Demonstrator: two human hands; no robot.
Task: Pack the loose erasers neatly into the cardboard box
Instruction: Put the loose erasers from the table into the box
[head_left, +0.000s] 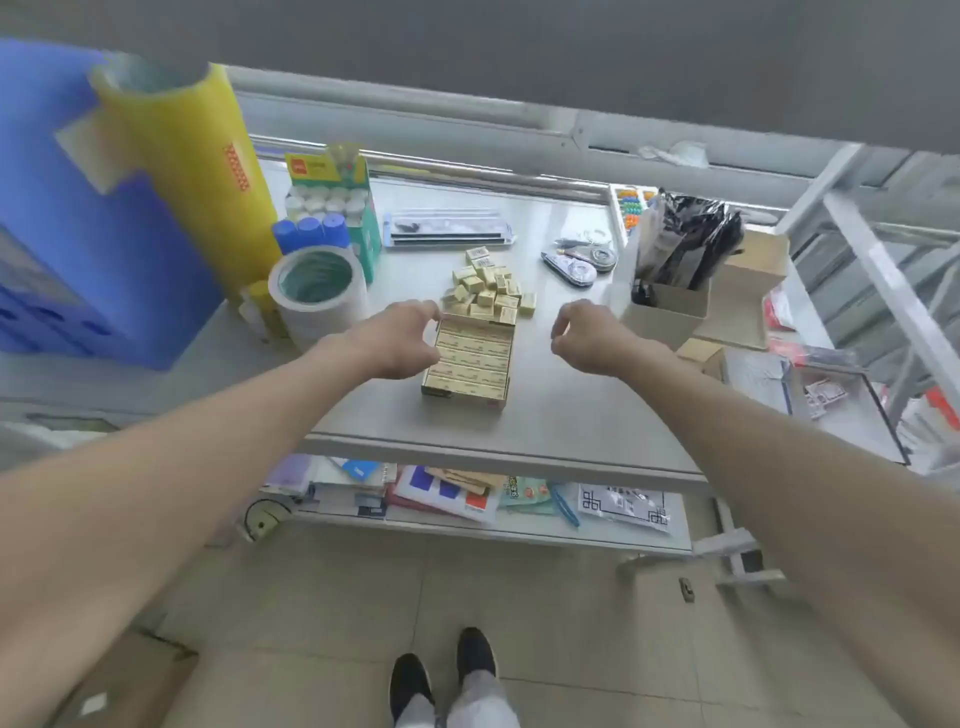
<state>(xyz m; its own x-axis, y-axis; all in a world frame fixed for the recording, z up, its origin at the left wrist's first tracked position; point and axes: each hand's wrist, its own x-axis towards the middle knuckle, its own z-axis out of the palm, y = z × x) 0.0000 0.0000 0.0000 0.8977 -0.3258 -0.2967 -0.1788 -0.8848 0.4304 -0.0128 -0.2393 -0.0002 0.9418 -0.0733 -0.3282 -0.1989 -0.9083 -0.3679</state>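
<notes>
we note left hand (400, 338) gripping cardboard box (467, 371) by its left wall; right hand (587, 338) loosely curled, empty, just right of it; loose erasers (488, 291) beyond both.

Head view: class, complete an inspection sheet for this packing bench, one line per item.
Surface: pale grey table.
Job's things: cardboard box holding rows of packed erasers; loose erasers heaped just behind it.
Clutter: tape rolls, yellow film roll, green box of white-capped tubes, correction tapes, carton of black packets.
Grippers: left hand curled at the box's left rim, grip unclear; right hand loosely curled, empty, apart from box.
Cables: nothing seen.
Surroundings: stationery on lower shelf, blue crate at left, tiled floor.
</notes>
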